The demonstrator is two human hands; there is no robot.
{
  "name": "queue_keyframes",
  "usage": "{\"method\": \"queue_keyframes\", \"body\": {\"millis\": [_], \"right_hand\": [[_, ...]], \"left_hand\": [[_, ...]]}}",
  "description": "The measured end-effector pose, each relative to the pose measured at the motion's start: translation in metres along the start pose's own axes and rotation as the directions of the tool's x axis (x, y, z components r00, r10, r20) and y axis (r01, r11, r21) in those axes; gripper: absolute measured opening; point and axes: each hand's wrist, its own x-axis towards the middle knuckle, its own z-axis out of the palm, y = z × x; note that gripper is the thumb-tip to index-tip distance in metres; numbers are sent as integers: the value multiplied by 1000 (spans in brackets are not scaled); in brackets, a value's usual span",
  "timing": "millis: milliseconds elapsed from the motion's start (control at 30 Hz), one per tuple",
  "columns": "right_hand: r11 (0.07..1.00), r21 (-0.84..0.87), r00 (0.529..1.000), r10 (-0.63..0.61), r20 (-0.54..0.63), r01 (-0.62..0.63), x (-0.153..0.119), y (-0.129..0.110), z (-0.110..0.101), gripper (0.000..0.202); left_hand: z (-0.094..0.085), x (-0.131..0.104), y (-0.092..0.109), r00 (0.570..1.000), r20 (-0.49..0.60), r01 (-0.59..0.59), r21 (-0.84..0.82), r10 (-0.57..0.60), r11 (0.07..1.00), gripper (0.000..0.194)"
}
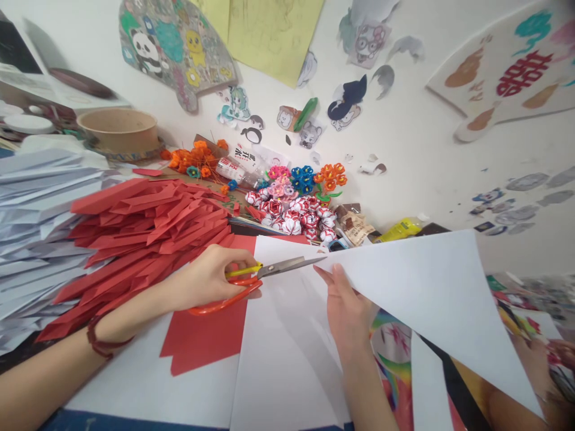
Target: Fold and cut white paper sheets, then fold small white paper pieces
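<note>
Left hand (220, 275) gripped red and yellow scissors (269, 269), with the tips pointing to three o'clock. The right hand (349, 311) pinched a big white paper (433, 278) there. From the scissors, red folded strips (153, 227) lay at ten o'clock, and red-and-white flowers (309, 214) at one.

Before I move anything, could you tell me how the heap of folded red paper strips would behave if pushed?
The red heap would probably spread rather than move as one, since no binding shows. Its strips look thin, so likely light, while their creases may stiffen them. Pushed left, it might disturb the pale folded paper strips beside it.
</note>
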Motion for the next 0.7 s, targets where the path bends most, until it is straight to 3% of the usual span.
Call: {"method": "queue_keyframes", "body": {"millis": [367, 700], "right_hand": [[999, -37, 1000, -4, -3, 4, 0, -1, 0, 40], [999, -46, 1000, -12, -6, 12, 0, -1, 0, 31]], "left_hand": [[-1, 0, -1, 1000, -11, -20, 26, 20, 999, 44], [-2, 0, 0, 999, -34, -35, 38, 37, 999, 42]]}}
